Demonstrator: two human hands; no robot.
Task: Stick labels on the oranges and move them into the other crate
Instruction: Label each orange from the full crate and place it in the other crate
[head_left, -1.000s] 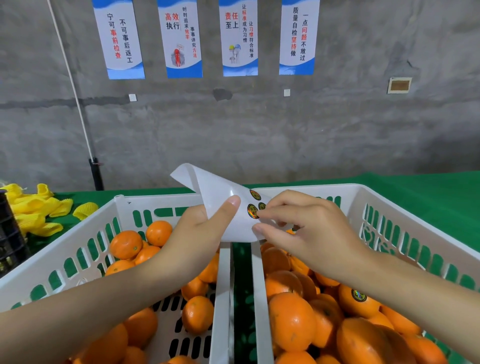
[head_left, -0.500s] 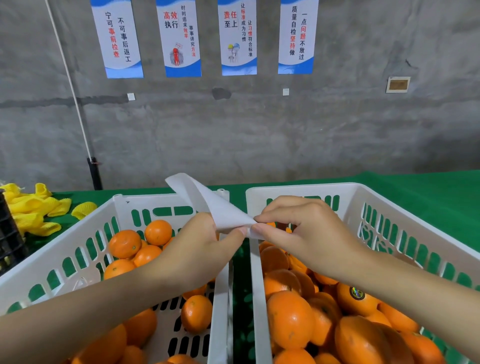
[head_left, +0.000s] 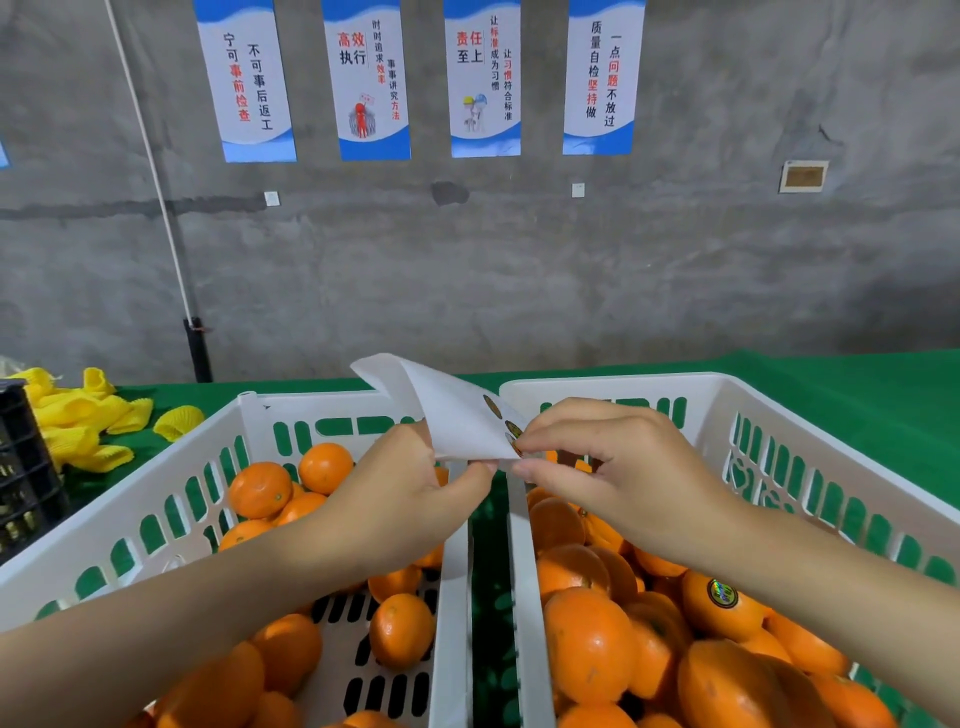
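A curled white label sheet with a few round dark stickers is held above the gap between two white crates. My left hand pinches its lower edge. My right hand pinches a sticker at the sheet's lower right corner with thumb and forefinger. The left crate holds several loose oranges on its slotted floor. The right crate is piled with oranges; one orange there carries a round label.
Both crates stand on a green tablecloth. Yellow foam fruit nets lie at the far left beside a black crate. A grey concrete wall with several posters rises behind the table.
The sheet dipped and folded over half a second ago, hiding its stickers; now it is turned back and they show again. My right fingers have closed on the lowest sticker.
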